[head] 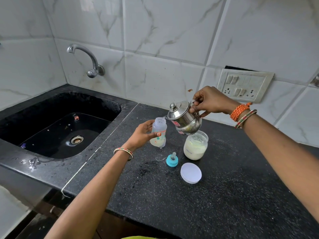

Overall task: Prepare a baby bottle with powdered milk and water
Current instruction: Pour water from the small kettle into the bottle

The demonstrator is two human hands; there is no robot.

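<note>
My left hand (142, 135) grips an uncapped clear baby bottle (159, 131) just above the black counter; pale powder or liquid lies in its bottom. My right hand (209, 101) holds a small steel kettle (184, 118) by its handle, tilted left, with its spout at the bottle's mouth. Below the kettle stands an open glass jar of milk powder (196, 147). The bottle's blue cap with teat (172, 159) and the jar's white lid (191, 173) lie on the counter in front.
A black sink (57, 125) with a wall tap (86, 59) lies to the left. The speckled black counter (224, 187) runs to the right and toward me. A switch and socket panel (245, 85) sits on the tiled wall behind my right hand.
</note>
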